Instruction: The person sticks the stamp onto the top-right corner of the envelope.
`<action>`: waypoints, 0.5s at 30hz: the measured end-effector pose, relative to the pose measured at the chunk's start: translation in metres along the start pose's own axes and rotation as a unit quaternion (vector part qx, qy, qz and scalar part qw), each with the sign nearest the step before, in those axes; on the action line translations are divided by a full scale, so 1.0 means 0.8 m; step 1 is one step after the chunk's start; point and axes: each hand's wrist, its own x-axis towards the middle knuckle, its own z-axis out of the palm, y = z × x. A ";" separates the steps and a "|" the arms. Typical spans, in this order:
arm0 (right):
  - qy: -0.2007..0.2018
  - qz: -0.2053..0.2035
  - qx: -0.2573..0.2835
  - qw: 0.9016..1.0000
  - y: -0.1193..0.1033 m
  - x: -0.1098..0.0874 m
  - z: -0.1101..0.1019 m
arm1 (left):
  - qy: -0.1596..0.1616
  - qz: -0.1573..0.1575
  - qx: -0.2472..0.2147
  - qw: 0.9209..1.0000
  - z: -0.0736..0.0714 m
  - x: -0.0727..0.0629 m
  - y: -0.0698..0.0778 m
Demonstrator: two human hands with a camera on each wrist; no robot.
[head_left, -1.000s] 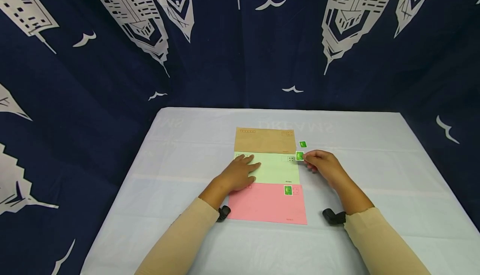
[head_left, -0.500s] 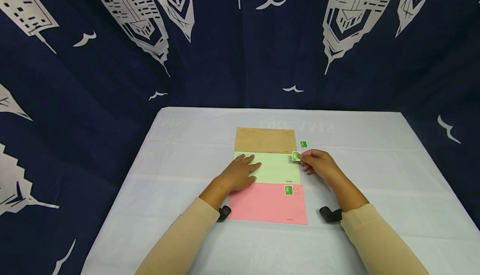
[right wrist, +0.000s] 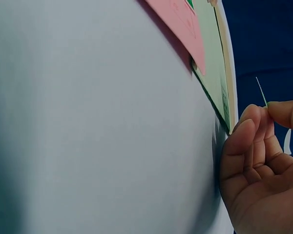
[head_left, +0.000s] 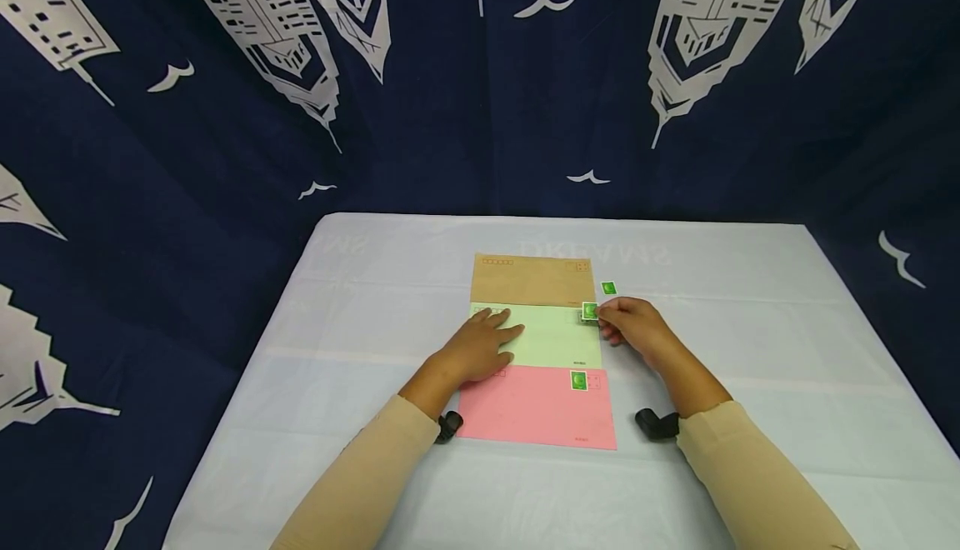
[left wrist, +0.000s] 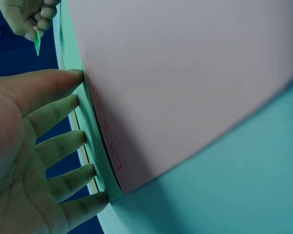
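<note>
My left hand [head_left: 478, 348] rests with spread, straight fingers on the left part of the light green envelope [head_left: 551, 340]; in the left wrist view the fingertips touch that envelope's edge strip. Between thumb and forefinger my right hand [head_left: 637, 327] pinches a green stamp [head_left: 589, 311] with a white border. That stamp is over the top right corner of the light green envelope, and edge-on in the right wrist view it stands off the paper. Below lies a pink envelope [head_left: 525, 412], with another green stamp [head_left: 578, 381] near its top right corner.
A brown envelope [head_left: 528, 281] lies at the far end of the row, its near edge by the light green one. Right of it a loose green stamp [head_left: 608, 287] lies on the white tablecloth [head_left: 360, 308]. Behind the table hangs a dark blue printed curtain [head_left: 480, 133].
My right hand has moved left, carrying the stamp from beside the light green envelope's right edge to over its printed corner box. My left hand has stayed in place.
</note>
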 end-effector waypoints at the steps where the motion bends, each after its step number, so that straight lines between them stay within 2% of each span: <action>1: 0.000 0.000 0.000 1.000 0.000 0.001 0.000 | 0.000 0.000 0.000 1.000 0.000 0.000 0.000; 9: 0.002 0.002 -0.010 1.000 -0.002 0.005 0.004 | 0.000 -0.004 -0.005 1.000 0.005 0.004 -0.004; 15: 0.001 0.019 -0.022 1.000 -0.003 0.010 0.006 | -0.003 -0.003 0.000 1.000 0.004 0.004 -0.004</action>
